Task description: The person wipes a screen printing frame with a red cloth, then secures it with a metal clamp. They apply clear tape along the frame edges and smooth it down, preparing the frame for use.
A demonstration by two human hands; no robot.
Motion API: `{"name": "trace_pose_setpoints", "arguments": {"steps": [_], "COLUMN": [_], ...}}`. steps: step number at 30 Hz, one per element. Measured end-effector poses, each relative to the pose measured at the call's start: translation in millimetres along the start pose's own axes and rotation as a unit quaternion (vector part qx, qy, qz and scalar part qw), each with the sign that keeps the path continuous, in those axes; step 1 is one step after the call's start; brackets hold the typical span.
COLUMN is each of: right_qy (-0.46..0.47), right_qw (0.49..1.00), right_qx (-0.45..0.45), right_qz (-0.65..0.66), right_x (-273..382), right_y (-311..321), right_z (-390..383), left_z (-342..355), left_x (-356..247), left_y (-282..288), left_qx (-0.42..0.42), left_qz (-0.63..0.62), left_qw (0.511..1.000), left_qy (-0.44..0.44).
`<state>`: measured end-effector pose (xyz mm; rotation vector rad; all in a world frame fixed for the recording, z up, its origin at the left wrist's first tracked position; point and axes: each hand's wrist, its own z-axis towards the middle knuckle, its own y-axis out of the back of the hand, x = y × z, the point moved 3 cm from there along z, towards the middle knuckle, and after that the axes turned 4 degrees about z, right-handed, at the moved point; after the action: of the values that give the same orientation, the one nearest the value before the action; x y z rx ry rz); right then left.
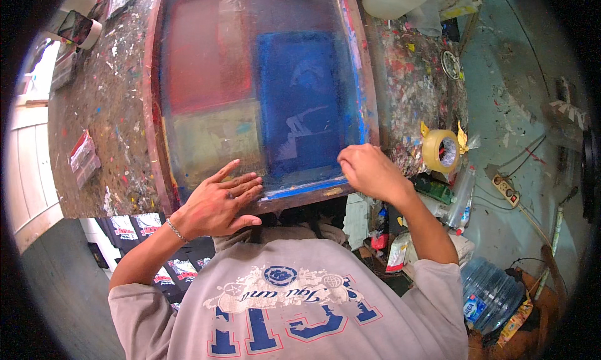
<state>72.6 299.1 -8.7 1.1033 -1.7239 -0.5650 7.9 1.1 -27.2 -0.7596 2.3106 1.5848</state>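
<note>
A wooden-framed printing screen (151, 103) lies on the paint-spattered table in front of me. Its mesh carries a reddish patch, a yellowish patch and a dark blue panel (297, 78) with a faint pale design. My left hand (219, 200) is spread over the near left part of the screen, fingers apart, holding nothing. At the near right corner, my right hand (374, 171) is closed, its fingertips bent down against the mesh beside the blue-stained inner edge. Whether something small sits in those fingers is hidden.
To the right, a tape roll (440, 155) sits at the edge of the table (106, 116). A small plastic packet (84, 160) lies on the left. A white jug (394, 0) stands far right. Below are printed dark shirts (150, 225), a large water bottle (494, 294) and a power strip (506, 191).
</note>
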Motion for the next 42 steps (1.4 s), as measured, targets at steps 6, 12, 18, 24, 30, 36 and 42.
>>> {"name": "trace_pose_setpoints", "arguments": {"steps": [6, 12, 18, 24, 30, 36, 42], "right_qy": [-0.008, -0.021, 0.027, 0.107, 0.080, 0.025, 0.060], "right_qw": [0.984, 1.000, 0.993, 0.980, 0.982, 0.993, 0.986], "right_qx": [0.081, -0.005, -0.074, -0.105, -0.006, -0.004, -0.004], "right_qz": [0.161, 0.011, 0.084, -0.132, -0.171, -0.111, -0.156], "right_x": [5, -9, 2, -8, -24, -25, -27], "right_y": [-13, 24, 48, 14, 13, 16, 14], "right_z": [11, -15, -25, -11, 7, 12, 16], "left_z": [17, -11, -3, 19, 20, 21, 17], "left_x": [-11, 0, -7, -18, -20, -22, -22], "left_y": [3, -4, 8, 7, 5, 3, -1], "left_qx": [-0.100, -0.099, -0.167, -0.194, -0.214, -0.216, -0.214], "left_qz": [-0.092, -0.034, -0.064, -0.069, -0.087, -0.101, -0.100], "left_qw": [0.987, 0.994, 0.984, 0.978, 0.972, 0.971, 0.972], "left_qy": [-0.081, -0.025, -0.019, -0.043, -0.028, -0.021, -0.017]}}
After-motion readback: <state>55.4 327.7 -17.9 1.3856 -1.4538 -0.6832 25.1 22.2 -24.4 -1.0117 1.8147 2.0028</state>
